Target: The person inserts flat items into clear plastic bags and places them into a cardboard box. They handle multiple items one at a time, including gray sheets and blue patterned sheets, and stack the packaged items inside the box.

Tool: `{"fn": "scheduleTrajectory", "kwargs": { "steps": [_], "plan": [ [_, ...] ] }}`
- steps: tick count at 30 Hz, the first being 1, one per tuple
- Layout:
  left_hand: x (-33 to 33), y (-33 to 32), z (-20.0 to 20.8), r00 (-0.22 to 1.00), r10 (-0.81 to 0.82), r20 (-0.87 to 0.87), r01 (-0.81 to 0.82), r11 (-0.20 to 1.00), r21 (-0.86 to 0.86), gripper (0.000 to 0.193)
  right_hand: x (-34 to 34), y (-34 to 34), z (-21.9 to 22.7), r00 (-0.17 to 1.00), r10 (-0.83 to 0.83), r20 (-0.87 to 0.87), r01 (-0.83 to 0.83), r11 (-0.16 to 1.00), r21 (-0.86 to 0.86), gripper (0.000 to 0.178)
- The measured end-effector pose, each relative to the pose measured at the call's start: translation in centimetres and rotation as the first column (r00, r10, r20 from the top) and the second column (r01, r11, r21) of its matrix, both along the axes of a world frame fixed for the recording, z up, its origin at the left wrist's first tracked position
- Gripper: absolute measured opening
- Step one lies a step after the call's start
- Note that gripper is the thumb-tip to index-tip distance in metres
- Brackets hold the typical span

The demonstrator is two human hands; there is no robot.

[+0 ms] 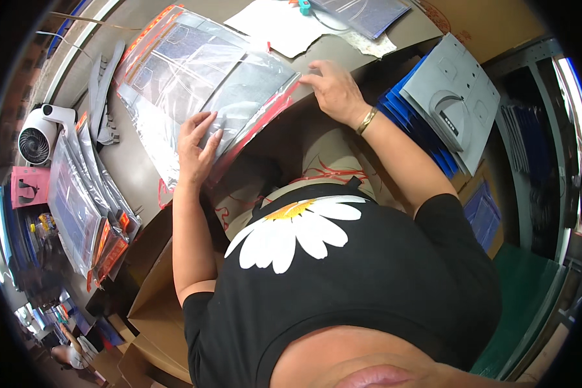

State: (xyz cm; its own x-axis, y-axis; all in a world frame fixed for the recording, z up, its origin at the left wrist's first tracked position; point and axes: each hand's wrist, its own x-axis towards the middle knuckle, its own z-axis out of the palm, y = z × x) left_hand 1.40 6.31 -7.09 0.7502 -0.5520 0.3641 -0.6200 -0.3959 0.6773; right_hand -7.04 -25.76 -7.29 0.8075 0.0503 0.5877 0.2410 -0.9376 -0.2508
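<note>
A clear plastic bag (pixel 239 107) with red edging lies flat on the table before me. Dark grey-blue flat sheets show through its film. My left hand (pixel 199 145) rests on the near part of the bag, fingers spread and lying flat. At the bag's right corner, my right hand (pixel 336 94) pinches the film between thumb and forefinger. A gold bracelet (pixel 366 121) circles my right wrist. The near edge of the bag reaches the table's front edge.
Grey and blue folders (pixel 449 97) stand in a stack at right. More bagged packets (pixel 77 200) lean at left, by a small white fan (pixel 35 143) and a pink box (pixel 30 187). White paper (pixel 281 29) lies at the back. Cardboard boxes (pixel 165 323) sit below left.
</note>
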Motion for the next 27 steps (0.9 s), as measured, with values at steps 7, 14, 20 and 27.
{"fn": "scheduleTrajectory", "kwargs": {
  "steps": [7,14,20,27],
  "plan": [
    [0.0,-0.4,0.0,0.984,-0.016,0.175,-0.035,0.958,0.284,0.058,2.8,-2.3,0.9,0.98,0.187,-0.069,-0.182,0.981,0.074,0.004],
    [-0.1,-0.9,0.3,0.978,-0.045,0.203,-0.047,0.903,0.427,0.063,3.9,-2.5,0.0,0.947,0.287,-0.141,-0.306,0.943,-0.131,0.011],
    [-0.1,-0.8,0.3,0.982,-0.032,0.186,-0.052,0.901,0.431,0.063,-6.6,1.8,-1.6,0.857,0.357,-0.371,-0.423,0.899,-0.112,0.007],
    [-0.6,2.2,1.8,0.995,-0.037,-0.098,0.032,0.998,-0.049,0.068,-17.1,-6.2,-10.4,0.059,-0.358,-0.932,-0.184,0.914,-0.362,0.029]
  ]
}}
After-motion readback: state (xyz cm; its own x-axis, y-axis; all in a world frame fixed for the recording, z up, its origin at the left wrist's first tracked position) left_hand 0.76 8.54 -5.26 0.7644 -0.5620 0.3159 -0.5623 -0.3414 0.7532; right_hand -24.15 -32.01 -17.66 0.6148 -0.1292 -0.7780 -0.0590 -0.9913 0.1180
